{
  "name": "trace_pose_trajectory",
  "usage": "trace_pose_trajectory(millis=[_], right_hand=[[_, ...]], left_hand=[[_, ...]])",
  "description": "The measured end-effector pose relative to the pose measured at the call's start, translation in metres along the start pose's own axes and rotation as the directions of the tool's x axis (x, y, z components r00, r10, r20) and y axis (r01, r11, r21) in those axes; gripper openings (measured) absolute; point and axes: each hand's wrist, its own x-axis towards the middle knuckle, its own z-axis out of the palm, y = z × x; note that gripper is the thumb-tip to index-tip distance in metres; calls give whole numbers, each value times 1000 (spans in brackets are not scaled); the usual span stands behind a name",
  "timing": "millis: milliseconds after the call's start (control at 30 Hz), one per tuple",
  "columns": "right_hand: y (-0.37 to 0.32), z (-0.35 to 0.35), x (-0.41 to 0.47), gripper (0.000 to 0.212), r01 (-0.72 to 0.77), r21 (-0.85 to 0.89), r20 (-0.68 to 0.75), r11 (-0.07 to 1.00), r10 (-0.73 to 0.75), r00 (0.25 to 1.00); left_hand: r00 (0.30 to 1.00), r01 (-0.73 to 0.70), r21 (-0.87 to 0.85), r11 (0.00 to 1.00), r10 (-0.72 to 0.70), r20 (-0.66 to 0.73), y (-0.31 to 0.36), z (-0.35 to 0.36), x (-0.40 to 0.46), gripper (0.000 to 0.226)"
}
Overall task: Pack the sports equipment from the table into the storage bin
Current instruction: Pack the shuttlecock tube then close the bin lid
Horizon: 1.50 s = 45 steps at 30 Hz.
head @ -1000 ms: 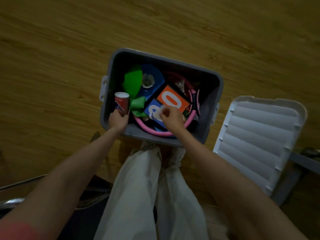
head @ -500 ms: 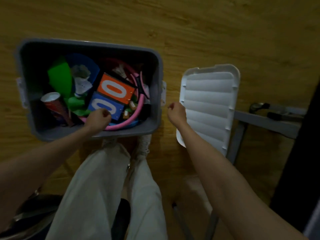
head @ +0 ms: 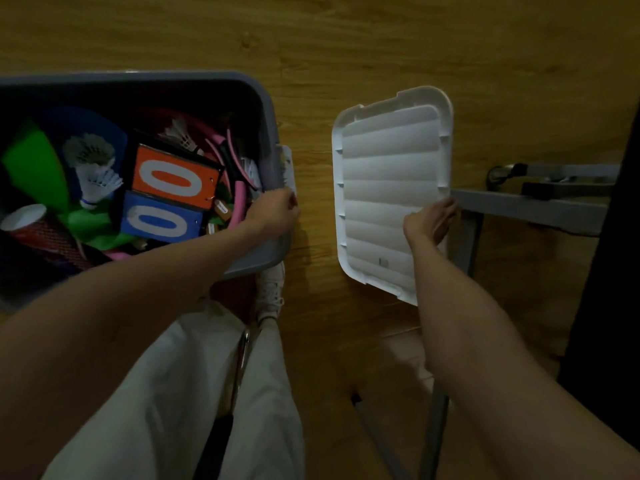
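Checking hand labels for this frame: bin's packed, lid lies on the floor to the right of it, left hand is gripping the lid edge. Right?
Not quite: the right hand grips the white lid at its right edge, as the head view shows. The left hand is at the grey bin, near its side latch. The rest holds: the bin is full and the lid lies on the floor to its right.
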Motion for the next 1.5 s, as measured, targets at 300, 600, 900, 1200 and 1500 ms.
trace_pose_trajectory(millis=[300, 600, 900, 1200, 1500], right_hand=[[-2, 2, 25, 72, 70, -44, 3, 997, -70, 998], [-34, 10, -14, 32, 215, 81, 199, 973, -228, 953], [-107, -1, -100, 43, 450, 156, -36, 879, -450, 892], [-193, -19, -137, 35, 959, -59, -390, 278, -891, 234], [-223, -10, -222, 17, 964, -195, -290, -181, -928, -232]], left_hand=[[999, -6, 71, 997, 3, 38, 13, 2, 22, 24], [992, 123, -103, 987, -122, 19, -6, -8, 13, 23], [952, 139, -795, 590, -300, -56, 14, -115, -30, 43], [931, -66, -994, 82, -353, -91, -20, -195, -100, 60], [863, -378, -889, -260, -448, -235, -78, -213, -164, 46]])
